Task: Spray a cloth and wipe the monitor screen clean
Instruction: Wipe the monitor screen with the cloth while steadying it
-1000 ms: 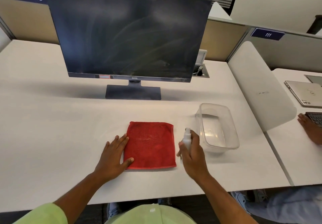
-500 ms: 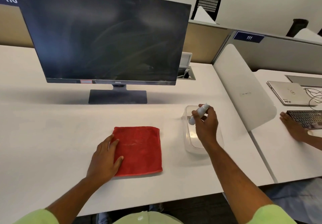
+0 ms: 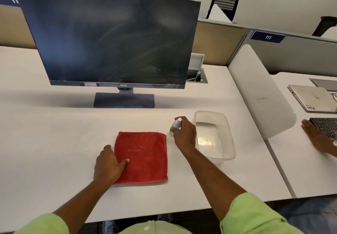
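Beside right grip — spray bottle — lies cloth.

Your right hand covered most of the small white spray bottle, hiding its nozzle. The monitor ran off the top edge. At the desk's near edge, your left hand hid the red cloth's left corner.

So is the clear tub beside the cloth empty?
Looks empty: the clear tub shows only its bare bottom; a thin film of liquid cannot be ruled out.
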Tool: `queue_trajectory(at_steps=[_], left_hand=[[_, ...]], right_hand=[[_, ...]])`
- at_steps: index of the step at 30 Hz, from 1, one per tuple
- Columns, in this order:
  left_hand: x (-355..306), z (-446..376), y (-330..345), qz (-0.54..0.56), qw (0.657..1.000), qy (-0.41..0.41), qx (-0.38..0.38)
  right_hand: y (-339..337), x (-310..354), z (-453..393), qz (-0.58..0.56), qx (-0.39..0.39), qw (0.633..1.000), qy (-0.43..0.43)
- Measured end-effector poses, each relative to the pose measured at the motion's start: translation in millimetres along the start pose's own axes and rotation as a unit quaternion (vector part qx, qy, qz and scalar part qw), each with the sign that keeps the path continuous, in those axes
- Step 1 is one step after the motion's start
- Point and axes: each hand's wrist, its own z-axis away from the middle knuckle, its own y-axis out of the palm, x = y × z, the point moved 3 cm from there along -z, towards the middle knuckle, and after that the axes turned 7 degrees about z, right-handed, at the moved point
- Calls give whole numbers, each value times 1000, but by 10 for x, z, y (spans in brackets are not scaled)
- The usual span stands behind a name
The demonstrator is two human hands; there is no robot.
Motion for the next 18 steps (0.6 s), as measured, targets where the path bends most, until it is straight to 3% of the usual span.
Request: queue_trajectory(at_steps=[7,13,15,18], left_hand=[[-16,15,-60,-3,1000,9,26],[-169,69,-100,145,986,26,72],[-246,85,-155,212,972,12,101],[-374,94,-292,283,949,10,140]], right_hand=[[62,-9,-92,35,16,999,14],[20,55,-57,9,70,997,44],[-45,141,45,10,33,998,49],[-198,364,254,-9,-90,996,-2]])
